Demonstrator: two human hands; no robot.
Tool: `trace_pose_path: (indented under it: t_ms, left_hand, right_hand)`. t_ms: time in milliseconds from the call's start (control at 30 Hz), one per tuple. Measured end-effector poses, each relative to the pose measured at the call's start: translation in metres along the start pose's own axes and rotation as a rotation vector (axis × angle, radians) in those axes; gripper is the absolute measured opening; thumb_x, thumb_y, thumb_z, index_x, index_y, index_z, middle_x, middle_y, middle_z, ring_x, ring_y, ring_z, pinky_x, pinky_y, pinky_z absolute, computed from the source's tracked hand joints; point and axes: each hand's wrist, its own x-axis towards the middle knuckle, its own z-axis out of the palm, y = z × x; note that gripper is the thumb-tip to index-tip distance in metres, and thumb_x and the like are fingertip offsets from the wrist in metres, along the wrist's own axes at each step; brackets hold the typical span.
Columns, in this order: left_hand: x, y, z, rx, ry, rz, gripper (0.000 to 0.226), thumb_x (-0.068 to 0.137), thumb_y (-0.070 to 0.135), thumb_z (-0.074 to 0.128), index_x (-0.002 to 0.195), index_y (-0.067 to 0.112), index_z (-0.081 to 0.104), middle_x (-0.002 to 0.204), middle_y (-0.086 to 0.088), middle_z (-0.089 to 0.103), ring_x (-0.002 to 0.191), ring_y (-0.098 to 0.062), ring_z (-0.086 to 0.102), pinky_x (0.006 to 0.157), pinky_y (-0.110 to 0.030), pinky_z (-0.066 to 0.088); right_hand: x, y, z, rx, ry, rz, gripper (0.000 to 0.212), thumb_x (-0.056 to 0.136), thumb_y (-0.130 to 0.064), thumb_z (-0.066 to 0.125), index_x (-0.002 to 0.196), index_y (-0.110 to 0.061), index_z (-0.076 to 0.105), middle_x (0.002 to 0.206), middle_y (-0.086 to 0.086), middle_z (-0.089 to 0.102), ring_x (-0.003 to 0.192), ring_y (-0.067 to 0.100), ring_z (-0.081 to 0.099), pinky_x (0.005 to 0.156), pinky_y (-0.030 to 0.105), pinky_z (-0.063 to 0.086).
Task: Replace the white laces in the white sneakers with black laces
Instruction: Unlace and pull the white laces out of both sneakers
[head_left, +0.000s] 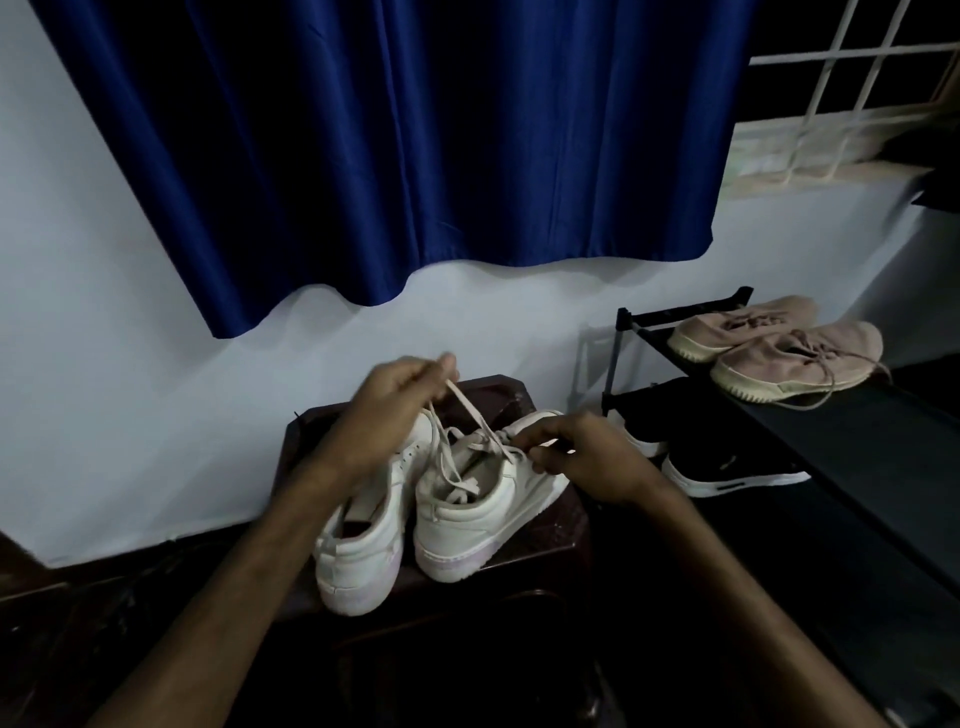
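- Two white leather sneakers (483, 519) stand side by side on the dark brown table (556, 525), heels toward the camera.
- The right hand (587, 457) lies over the right-hand sneaker's eyelets, its grip pinched on the white lace (470, 410) there.
- The left hand (395, 410) is raised over the table's far edge, its grip clamped on the lace's lifted end.
- Right of the table, a black shoe rack (841, 447) carries beige knit shoes (779, 348) on top and black sneakers (727, 470) below.
- Behind and above the table hangs a dark blue curtain (389, 145).

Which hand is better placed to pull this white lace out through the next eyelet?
Probably the left hand: it pinches the raised white lace, while the right hand grips it low, at the sneaker eyelets.
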Motion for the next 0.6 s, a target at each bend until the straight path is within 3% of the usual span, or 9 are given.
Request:
trace_pose_path:
  t_ms: [100,167,233,300,367,467,533,600]
  left_hand:
    - [0.023,0.020,-0.014,-0.159,0.049,-0.041,0.042,0.100,0.041,0.043,0.083,0.011,0.067,0.103,-0.004,0.072,0.095,-0.017,0.067,0.081,-0.036,0.054]
    - [0.039,0.029,-0.026,-0.298,0.114,-0.071,0.036,0.100,0.039,0.044,0.081,0.014,0.061,0.101,-0.004,0.073,0.096,-0.025,0.067,0.080,-0.043,0.055]
    - [0.051,0.031,-0.039,-0.447,0.092,-0.071,0.026,0.101,0.033,0.045,0.090,0.018,0.063,0.104,0.000,0.072,0.099,-0.021,0.066,0.084,-0.045,0.053]
    - [0.057,0.024,-0.046,-0.518,-0.002,-0.029,0.022,0.100,0.031,0.045,0.113,0.024,0.062,0.119,0.003,0.066,0.108,-0.016,0.064,0.090,-0.045,0.052]
    - [0.052,0.016,-0.046,-0.241,-0.058,0.034,0.038,0.097,0.030,0.052,0.134,0.034,0.049,0.133,0.004,0.058,0.115,-0.012,0.060,0.090,-0.038,0.052]
    - [0.034,0.014,-0.030,0.235,-0.238,0.146,0.046,0.091,0.032,0.058,0.136,0.038,0.050,0.136,0.015,0.053,0.115,-0.001,0.057,0.090,-0.019,0.046]
    - [0.021,0.012,-0.019,0.188,-0.441,0.094,0.035,0.093,0.028,0.055,0.127,0.025,0.062,0.129,0.014,0.061,0.112,-0.003,0.061,0.089,-0.019,0.050]
    - [0.013,0.002,-0.011,0.178,-0.414,0.070,0.025,0.096,0.024,0.056,0.117,0.019,0.069,0.116,0.008,0.070,0.100,-0.005,0.066,0.080,-0.021,0.052]
  right_hand:
    - [0.001,-0.001,0.001,0.019,0.009,0.000,0.019,0.091,-0.003,0.063,0.103,-0.010,0.076,0.087,-0.009,0.069,0.060,-0.006,0.062,0.062,0.003,0.042]
    - [0.002,-0.003,0.001,0.033,0.006,0.006,0.018,0.092,-0.005,0.063,0.103,-0.010,0.075,0.092,-0.004,0.071,0.062,-0.001,0.064,0.062,0.005,0.044]
    - [0.002,-0.004,0.001,0.040,0.003,0.018,0.017,0.092,-0.007,0.063,0.104,-0.011,0.075,0.089,-0.006,0.070,0.068,0.008,0.068,0.063,0.006,0.046]
    - [0.001,-0.004,-0.001,0.035,-0.012,0.031,0.018,0.092,-0.008,0.063,0.105,-0.013,0.075,0.081,-0.014,0.067,0.073,0.012,0.070,0.063,0.006,0.045]
    - [0.000,-0.005,-0.002,0.018,-0.023,0.032,0.017,0.092,-0.010,0.063,0.104,-0.014,0.075,0.072,-0.024,0.062,0.072,0.011,0.069,0.063,0.005,0.044]
    - [0.002,-0.004,-0.002,0.024,0.003,0.039,0.015,0.094,-0.013,0.061,0.101,-0.015,0.074,0.068,-0.022,0.063,0.068,0.008,0.067,0.062,0.010,0.046]
    - [0.004,-0.003,0.001,0.047,0.098,0.049,0.014,0.095,-0.015,0.059,0.099,-0.017,0.073,0.074,-0.012,0.067,0.069,0.009,0.067,0.065,0.020,0.048]
    - [0.004,-0.004,0.006,0.126,0.265,0.077,0.013,0.094,-0.019,0.060,0.103,-0.018,0.070,0.087,-0.007,0.070,0.074,0.009,0.068,0.068,0.023,0.049]
